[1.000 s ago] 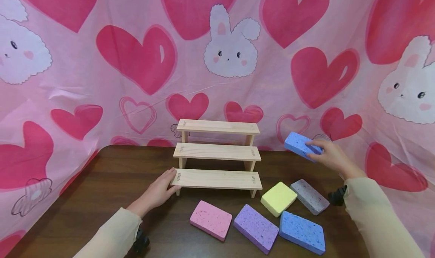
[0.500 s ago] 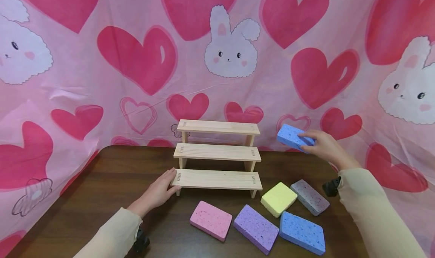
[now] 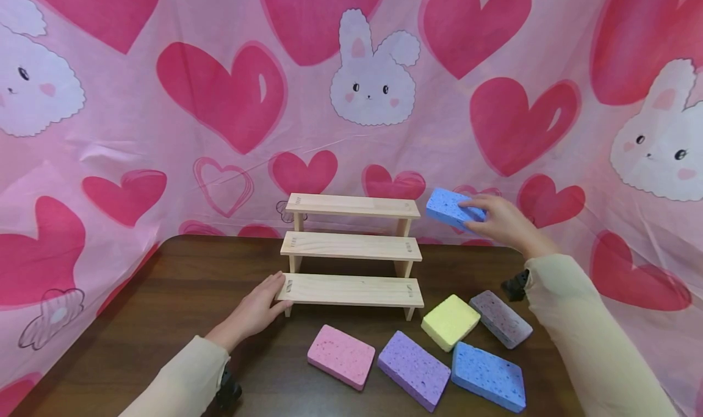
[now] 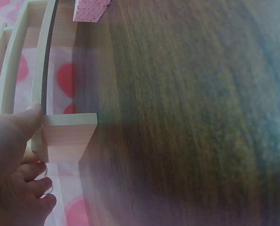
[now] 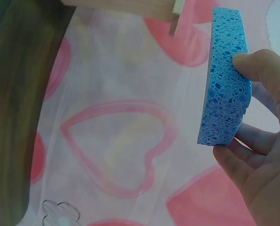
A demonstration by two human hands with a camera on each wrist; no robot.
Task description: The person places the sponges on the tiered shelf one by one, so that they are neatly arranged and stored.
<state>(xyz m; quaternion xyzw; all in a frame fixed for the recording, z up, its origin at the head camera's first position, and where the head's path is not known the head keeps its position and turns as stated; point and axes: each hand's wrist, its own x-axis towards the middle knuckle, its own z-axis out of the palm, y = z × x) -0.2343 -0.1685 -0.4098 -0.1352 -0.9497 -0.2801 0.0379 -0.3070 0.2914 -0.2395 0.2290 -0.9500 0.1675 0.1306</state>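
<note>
A blue sponge hangs in the air just right of the top step, pinched by my right hand between thumb and fingers. The right wrist view shows the thumb on one face of this blue sponge and fingers at its lower end and back. At the left end of the lowest step, my left hand grips the three-tier wooden stand. Close up in the left wrist view, the left thumb lies on the board's edge and the other fingers curl by its end.
On the brown table, in front and to the right of the stand, lie a pink sponge, a purple sponge, a yellow sponge, a grey-purple sponge and another blue sponge. A pink heart-patterned cloth hangs behind.
My right hand has carried the blue sponge left and upward, closer to the top step. The left hand, the stand and the sponges on the table stay where they were.
</note>
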